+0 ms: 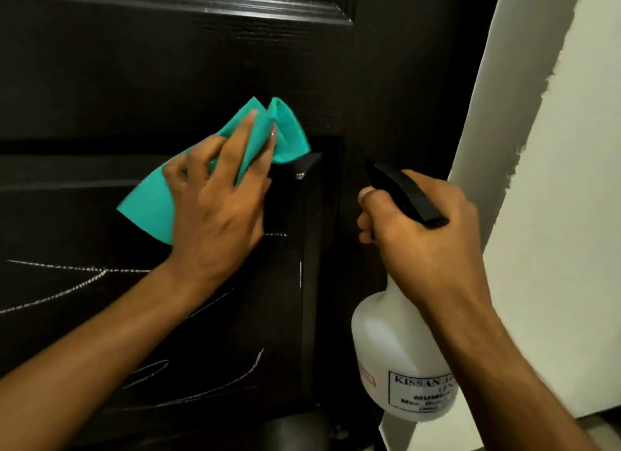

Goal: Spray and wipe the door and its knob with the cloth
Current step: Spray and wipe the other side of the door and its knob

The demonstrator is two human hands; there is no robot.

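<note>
Two hands: both were at work in front of the door (134,81), one on each side of its right stile.
Left hand (215,208): lay flat on the door, fingers spread and nearly straight, pressing the cloth (148,205) against the wood; its grip was released, not curled round the fabric.
Cloth: teal, folded loosely, spread under the left palm, two corners sticking up past the fingertips and one trailing lower left.
Right hand (423,235): its grip was clenched round the neck of the spray bottle (393,346), fingers wrapped at the trigger, the black nozzle pointed up and left toward the door.
Spray bottle: translucent white body, black head, a printed label low on its side, held upright just right of the door's edge.
Door surface: very dark brown wood grain with raised panel mouldings; thin pale streaks (67,282) curved across the lower panel below the left forearm.
Knob (295,430): a dark rounded shape showed at the bottom edge; I could not tell for certain what it was.
Room: a pale frame (497,114) ran slantwise right of the door, with a cream wall (578,215) behind it, its paint edge ragged.
</note>
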